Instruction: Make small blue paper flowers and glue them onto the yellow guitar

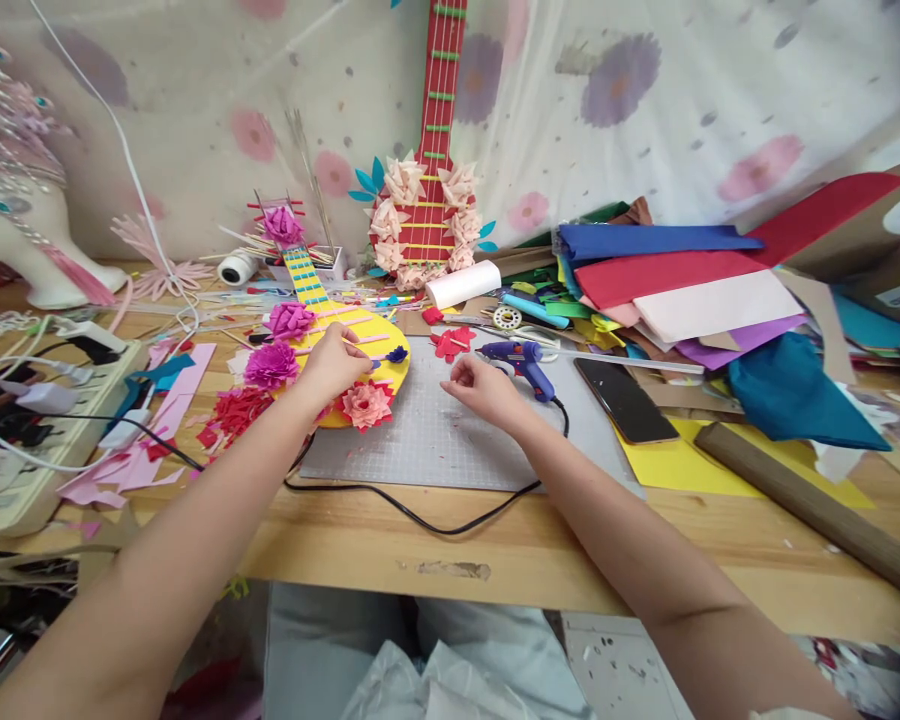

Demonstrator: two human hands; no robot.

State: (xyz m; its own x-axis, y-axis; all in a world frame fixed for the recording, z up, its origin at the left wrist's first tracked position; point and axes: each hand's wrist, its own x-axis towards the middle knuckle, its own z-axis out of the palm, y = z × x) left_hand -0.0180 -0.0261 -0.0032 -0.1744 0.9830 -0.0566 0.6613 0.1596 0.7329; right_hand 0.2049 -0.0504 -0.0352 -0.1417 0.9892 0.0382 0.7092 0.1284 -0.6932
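A yellow paper guitar (390, 332) with pink and magenta paper flowers lies on the left part of a grey cutting mat (450, 440). My left hand (335, 362) rests on the guitar's body, fingers pinched on a thin stick tipped with a small blue flower (396, 354). My right hand (482, 390) hovers over the mat with its fingers curled together; what they hold, if anything, is too small to name. A blue glue gun (521, 358) lies just right of that hand.
A red paper guitar (433, 120) leans on the curtain behind. Stacked coloured paper sheets (690, 280), a black phone (627, 400), a wooden bar (810, 505) and scissors fill the right. A power strip (37, 430) with cables sits left. The glue gun's black cord (420, 515) loops along the mat's front edge.
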